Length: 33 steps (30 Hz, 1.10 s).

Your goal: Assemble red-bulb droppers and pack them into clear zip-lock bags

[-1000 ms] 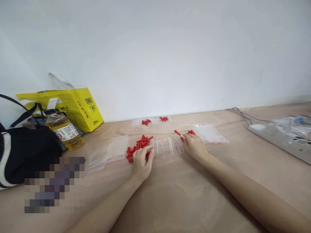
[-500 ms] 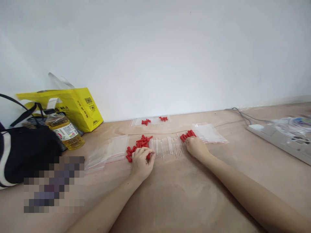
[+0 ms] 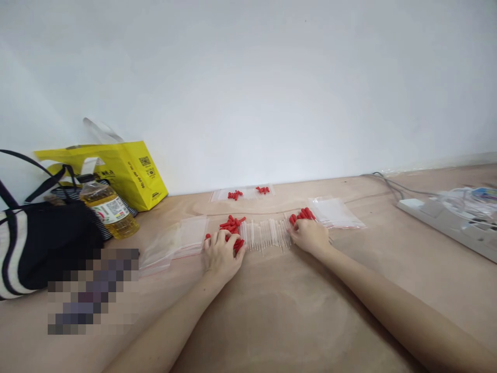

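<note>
left grip (image 3: 224,253): loosely curled | right grip (image 3: 310,237): curled | forearms (image 3: 190,305): stretched forward, converging

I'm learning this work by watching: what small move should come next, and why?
Probably a gentle pinch with the left hand, I'd judge: red pieces show between its thumb and fingers, so they look easy to gather. The right hand is at another red bunch across the row of clear tubes, so it needn't reach over.

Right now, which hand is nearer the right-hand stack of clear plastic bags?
Right: the right hand is just left of the stack; left hand farther left, beyond thin clear tubes.
</note>
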Tool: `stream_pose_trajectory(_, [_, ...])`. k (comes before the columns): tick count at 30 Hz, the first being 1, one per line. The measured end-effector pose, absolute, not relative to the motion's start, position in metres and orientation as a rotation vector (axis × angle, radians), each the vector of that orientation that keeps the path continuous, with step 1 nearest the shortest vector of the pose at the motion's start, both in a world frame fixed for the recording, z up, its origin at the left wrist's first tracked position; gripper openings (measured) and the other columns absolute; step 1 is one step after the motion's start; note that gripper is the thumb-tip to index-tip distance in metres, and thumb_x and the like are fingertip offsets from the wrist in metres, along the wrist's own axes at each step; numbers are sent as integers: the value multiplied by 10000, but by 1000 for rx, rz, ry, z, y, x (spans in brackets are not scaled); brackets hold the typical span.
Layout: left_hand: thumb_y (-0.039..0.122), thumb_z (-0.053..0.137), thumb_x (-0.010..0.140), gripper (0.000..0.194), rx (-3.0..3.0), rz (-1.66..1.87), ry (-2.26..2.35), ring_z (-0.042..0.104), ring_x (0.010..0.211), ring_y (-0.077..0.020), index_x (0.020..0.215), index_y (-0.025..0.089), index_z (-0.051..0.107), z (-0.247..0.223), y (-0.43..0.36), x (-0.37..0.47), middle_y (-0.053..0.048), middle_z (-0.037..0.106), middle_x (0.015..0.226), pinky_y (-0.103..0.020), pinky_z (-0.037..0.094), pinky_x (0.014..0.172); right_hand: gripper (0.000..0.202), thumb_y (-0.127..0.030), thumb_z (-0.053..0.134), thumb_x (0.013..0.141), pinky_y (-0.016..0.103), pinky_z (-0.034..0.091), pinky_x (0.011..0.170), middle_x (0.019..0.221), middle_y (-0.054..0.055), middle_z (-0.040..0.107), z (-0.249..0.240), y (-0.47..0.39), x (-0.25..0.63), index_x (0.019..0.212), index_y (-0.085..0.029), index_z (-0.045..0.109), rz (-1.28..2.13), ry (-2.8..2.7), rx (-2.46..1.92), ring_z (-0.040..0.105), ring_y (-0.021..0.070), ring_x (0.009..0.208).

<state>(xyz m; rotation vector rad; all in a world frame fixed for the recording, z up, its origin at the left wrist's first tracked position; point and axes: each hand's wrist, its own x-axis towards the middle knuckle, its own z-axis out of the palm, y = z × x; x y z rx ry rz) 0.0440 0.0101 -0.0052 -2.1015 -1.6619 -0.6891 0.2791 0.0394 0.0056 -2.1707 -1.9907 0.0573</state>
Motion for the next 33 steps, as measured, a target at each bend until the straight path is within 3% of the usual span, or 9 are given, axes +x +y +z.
stream_pose_trajectory(15, [219,557,704,58,-2226,-813,-1554,498,833,-232,740,216,602,-8,15,48,-44,576,834,-377,345,705,297,-371,439,739,324,422,675,862,108,654,12,48,277,816,-176,649,292,-1924,-2259,606,240,836])
stream_pose_trajectory(22, [216,454,809,123,-2382,-1055,-1336,506,855,-202,835,193,572,-3,5,52,-48,591,854,-357,383,779,295,-349,408,767,324,410,658,838,131,647,13,48,281,737,-148,622,278,-1944,-2195,600,250,818])
stream_pose_trajectory(27, [216,397,852,160,-2540,-1186,-1249,552,804,-168,919,185,538,-10,4,53,-42,604,825,-305,446,738,246,-259,332,838,252,389,657,827,111,626,14,38,275,839,-127,540,259,-2040,-1977,583,172,773])
stream_pose_trajectory(33, [284,474,820,206,-2497,-1423,-1384,611,793,-158,985,183,546,-18,10,51,-46,637,853,-283,498,711,124,-192,331,853,230,393,639,791,55,581,-8,22,267,872,-160,450,302,-2221,-1198,535,135,701])
